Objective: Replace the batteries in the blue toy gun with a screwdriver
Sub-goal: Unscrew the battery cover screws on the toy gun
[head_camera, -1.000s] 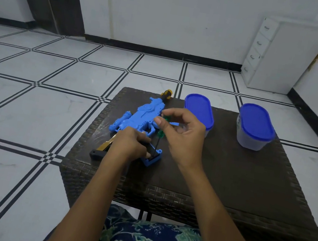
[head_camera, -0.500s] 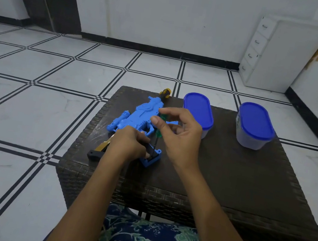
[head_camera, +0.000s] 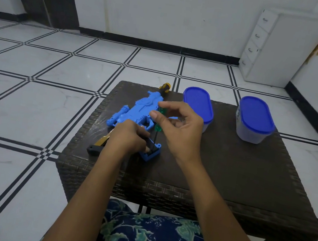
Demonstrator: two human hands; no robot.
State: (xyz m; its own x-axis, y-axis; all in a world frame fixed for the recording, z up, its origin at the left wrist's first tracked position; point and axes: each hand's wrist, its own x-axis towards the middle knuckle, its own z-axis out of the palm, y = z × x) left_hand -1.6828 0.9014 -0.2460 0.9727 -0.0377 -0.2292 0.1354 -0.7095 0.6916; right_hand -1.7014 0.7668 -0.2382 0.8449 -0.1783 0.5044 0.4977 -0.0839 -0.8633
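While my left hand [head_camera: 127, 138] stays clamped on the grip of the blue toy gun [head_camera: 139, 109], which lies at the left of the worktop [head_camera: 229, 170], my right hand [head_camera: 181, 132] pinches the green screwdriver [head_camera: 159, 121] upright over the grip's base. Since a second ago only its fingers [head_camera: 174, 107] have rolled slightly. I judge the cover screw is mid-turn and the batteries not yet reached.

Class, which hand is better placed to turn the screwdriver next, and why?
Right. The right hand pinches the screwdriver by its green handle, tip down at the gun grip; the left hand holds that grip steady.
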